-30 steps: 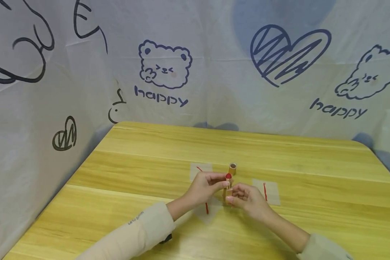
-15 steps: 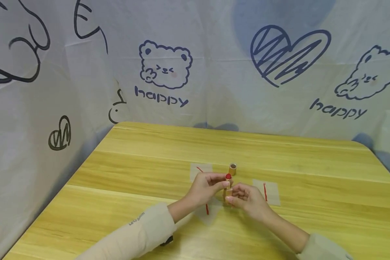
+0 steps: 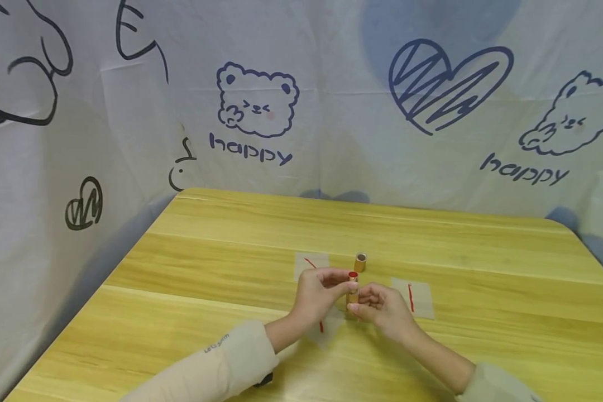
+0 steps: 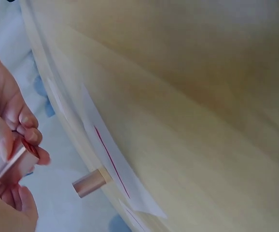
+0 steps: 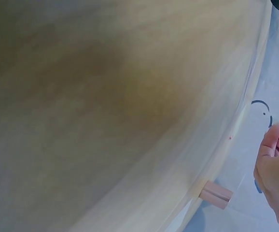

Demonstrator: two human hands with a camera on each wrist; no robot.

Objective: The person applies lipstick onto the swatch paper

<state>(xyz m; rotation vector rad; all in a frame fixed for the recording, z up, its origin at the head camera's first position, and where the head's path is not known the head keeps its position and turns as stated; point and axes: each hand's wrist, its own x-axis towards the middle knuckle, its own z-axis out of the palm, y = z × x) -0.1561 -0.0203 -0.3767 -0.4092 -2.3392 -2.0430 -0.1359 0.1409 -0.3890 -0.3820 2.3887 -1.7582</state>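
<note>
A gold lipstick (image 3: pixel 353 299) stands upright between both hands in the head view, its red tip just showing at the top of the tube. My left hand (image 3: pixel 312 297) pinches the upper part between thumb and fingers. Lower down, my right hand (image 3: pixel 389 314) holds the base with thumb and curled fingers. The lipstick (image 4: pixel 18 162) is also visible in the left wrist view, with fingers around it; the right wrist view shows little of it. Behind the hands, the gold lipstick cap (image 3: pixel 360 263) stands on the table with its opening up, touched by neither hand.
Pale paper pieces with red strokes lie around the hands: one at back left (image 3: pixel 301 273), one at right (image 3: pixel 423 298), one partly under the left wrist (image 3: pixel 333 334). A small black object (image 3: pixel 264 381) shows beside the left sleeve. A printed curtain (image 3: pixel 331 139) borders the wooden table (image 3: pixel 231 251).
The red lipstick tip, which stuck out of the tube before, has sunk down into it. Both hands keep their grip; the left wrist and sleeve have shifted slightly right.
</note>
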